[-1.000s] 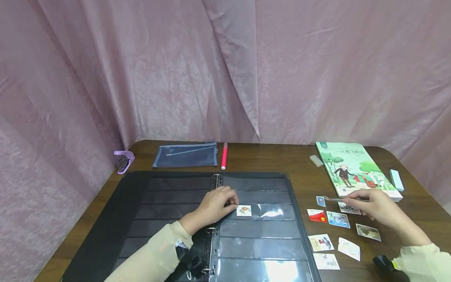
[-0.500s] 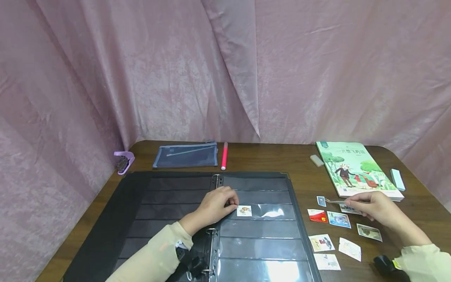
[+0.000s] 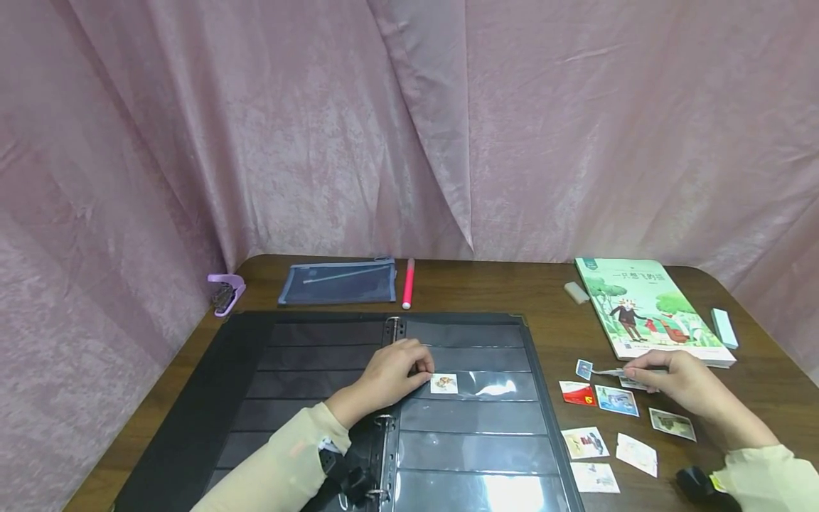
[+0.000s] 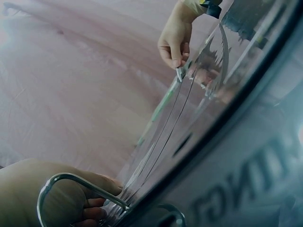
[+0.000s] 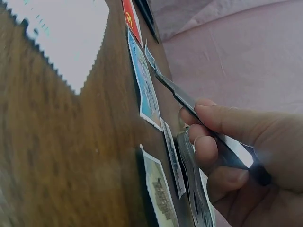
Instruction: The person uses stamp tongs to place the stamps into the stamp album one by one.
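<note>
A ring-bound stamp album [image 3: 249, 341] lies open, its dark pages crossed by clear pocket strips [image 3: 473, 416]. My left hand [image 3: 393, 370] rests beside the rings, thumb and fingertips pinching the strip's left end next to a small white stamp [image 3: 444, 384]. In the left wrist view, a metal ring [image 4: 71, 176] passes in front of that hand [image 4: 52, 189]. My right hand [image 3: 678, 380] grips metal tweezers [image 5: 182, 97] pointing left. At their tips is a small blue stamp [image 3: 584, 369], tilted in the right wrist view above a larger blue stamp [image 5: 144, 78].
Right of the album lie several stamps, including a red one [image 3: 578, 393] and a white one [image 3: 636, 455]. Behind them are a green book [image 3: 652, 306], a grey eraser [image 3: 576, 292] and a pale box-shaped item [image 3: 724, 328]. A blue pouch [image 3: 339, 283], pink marker [image 3: 408, 284] and purple clip [image 3: 227, 293] sit farther back.
The tweezers in my right hand have closed in on the small blue stamp, which has turned and shifted slightly. My left hand has stayed in place.
</note>
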A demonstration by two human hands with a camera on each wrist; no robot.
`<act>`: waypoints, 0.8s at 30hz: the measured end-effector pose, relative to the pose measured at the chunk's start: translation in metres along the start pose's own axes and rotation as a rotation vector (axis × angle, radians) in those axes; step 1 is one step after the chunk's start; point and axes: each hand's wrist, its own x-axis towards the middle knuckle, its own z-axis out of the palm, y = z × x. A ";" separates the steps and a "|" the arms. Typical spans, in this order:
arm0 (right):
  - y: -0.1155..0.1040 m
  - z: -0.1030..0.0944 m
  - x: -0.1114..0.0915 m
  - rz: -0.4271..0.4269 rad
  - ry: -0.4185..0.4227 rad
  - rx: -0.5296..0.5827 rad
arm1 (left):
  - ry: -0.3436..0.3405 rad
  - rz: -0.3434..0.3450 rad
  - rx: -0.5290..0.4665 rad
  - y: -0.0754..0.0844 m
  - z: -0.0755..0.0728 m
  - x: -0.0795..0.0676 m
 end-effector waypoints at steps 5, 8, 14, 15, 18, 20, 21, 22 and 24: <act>-0.003 -0.001 -0.001 -0.029 0.009 -0.026 | 0.005 0.006 -0.006 0.000 -0.001 0.000; -0.006 -0.003 -0.001 -0.037 0.019 -0.039 | -0.001 0.001 -0.010 0.000 -0.001 0.000; -0.011 -0.007 -0.001 -0.034 0.034 -0.039 | 0.000 -0.004 -0.005 0.000 -0.001 0.000; -0.012 -0.008 -0.001 -0.031 0.037 -0.036 | 0.003 -0.002 -0.005 0.000 -0.002 0.000; -0.015 -0.011 0.000 -0.048 0.043 -0.044 | 0.010 0.007 -0.009 -0.001 -0.002 0.000; -0.017 -0.013 0.001 -0.060 0.040 -0.048 | 0.012 0.009 -0.009 -0.001 -0.001 0.000; -0.018 -0.014 0.002 -0.070 0.037 -0.052 | 0.012 0.011 -0.008 -0.001 -0.001 0.000; -0.020 -0.015 0.003 -0.071 0.032 -0.054 | 0.012 0.011 -0.008 -0.001 -0.001 0.000; -0.023 -0.017 0.004 -0.071 0.027 -0.068 | 0.009 0.009 -0.008 -0.001 0.000 0.000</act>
